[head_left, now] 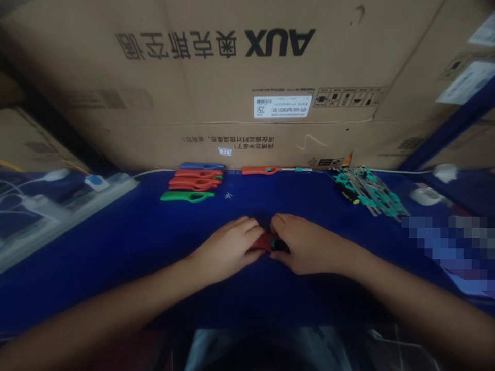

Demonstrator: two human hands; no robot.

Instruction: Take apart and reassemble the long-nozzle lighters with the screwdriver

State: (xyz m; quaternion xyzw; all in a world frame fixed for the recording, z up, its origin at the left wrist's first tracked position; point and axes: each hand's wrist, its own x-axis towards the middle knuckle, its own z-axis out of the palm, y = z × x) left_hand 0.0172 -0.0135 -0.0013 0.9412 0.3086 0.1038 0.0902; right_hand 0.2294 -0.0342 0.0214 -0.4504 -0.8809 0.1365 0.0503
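Observation:
Over the middle of the blue tabletop, my left hand (235, 243) is closed around the left part of a red utility lighter handle (263, 242). My right hand (307, 242) is closed on its right end, where a teal and dark part shows near the thumb. Fingers cover much of the handle. Beyond my hands, an orange-red lighter (259, 170) with a thin metal rod lies against the cardboard. To its left sit several handles: a blue one (201, 166), red ones (193, 183) and a green one (185, 196).
A pile of metal rods with teal parts (371, 193) lies back right, with a black and yellow tool handle (350, 195) beside it. A large cardboard box (216, 77) walls off the back. A power strip (96, 181) with cables is at left. Papers lie at right, partly pixelated.

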